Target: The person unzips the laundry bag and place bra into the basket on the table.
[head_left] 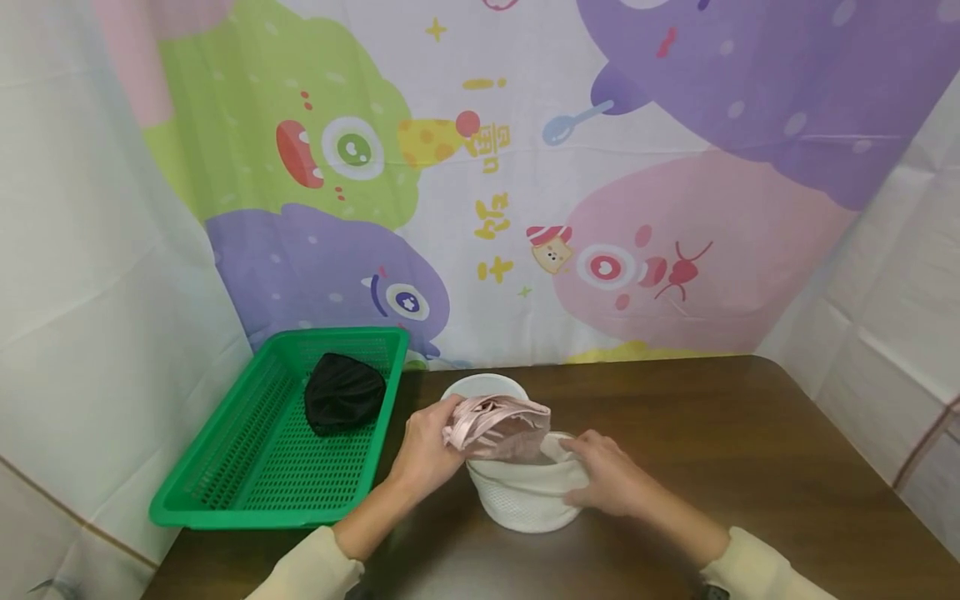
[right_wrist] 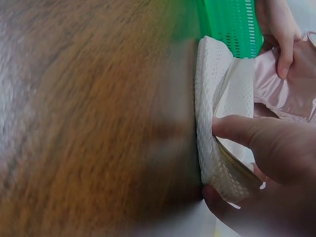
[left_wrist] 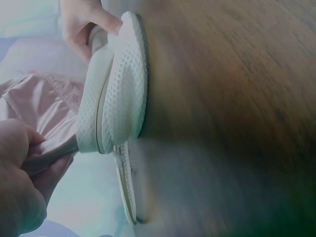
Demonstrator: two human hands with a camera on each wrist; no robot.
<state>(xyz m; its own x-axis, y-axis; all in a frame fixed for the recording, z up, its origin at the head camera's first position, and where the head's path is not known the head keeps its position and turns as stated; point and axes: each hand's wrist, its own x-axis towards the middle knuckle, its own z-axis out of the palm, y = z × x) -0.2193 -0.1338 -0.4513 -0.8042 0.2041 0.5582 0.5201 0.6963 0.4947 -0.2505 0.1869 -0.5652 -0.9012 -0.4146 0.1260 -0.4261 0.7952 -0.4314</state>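
Observation:
A round white mesh laundry bag (head_left: pixel 525 507) with a zip stands on the table, its flap lid (head_left: pixel 486 385) turned back at the far side. My left hand (head_left: pixel 429 447) pinches a folded pink satin garment (head_left: pixel 495 423) with lace trim over the bag's opening. The garment's lower part dips inside the rim, and its exact kind is unclear. On the right, my right hand (head_left: pixel 611 477) grips the bag's rim and side; in the right wrist view its thumb (right_wrist: pixel 237 129) lies over the edge by the zip.
A green perforated plastic basket (head_left: pixel 251 518) stands to the left, holding a black cloth item (head_left: pixel 341 396). Beneath everything is a brown wooden table (head_left: pixel 697 425). A cartoon-printed curtain (head_left: pixel 480 325) hangs behind, with white cloth at both sides.

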